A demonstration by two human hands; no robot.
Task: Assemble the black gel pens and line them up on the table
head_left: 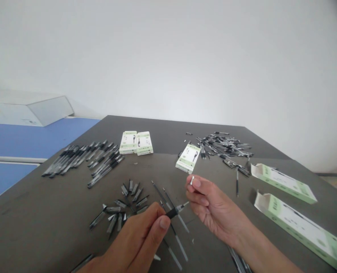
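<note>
In the head view, the dark-gripped pen (pixel 174 212) juts from the left hand (pixel 140 237), the nearer one, its long axis slanting away and rightward so that its thin tip points toward the right hand (pixel 213 204). The left hand pinches the pen between thumb and forefinger; the right hand, fingers curled, pinches a small silvery piece (pixel 192 180) between thumb and forefinger, beyond the pen's tip and apart from it. Loose refills (pixel 176 242) lie on the tabletop (pixel 157 168) between the two hands.
</note>
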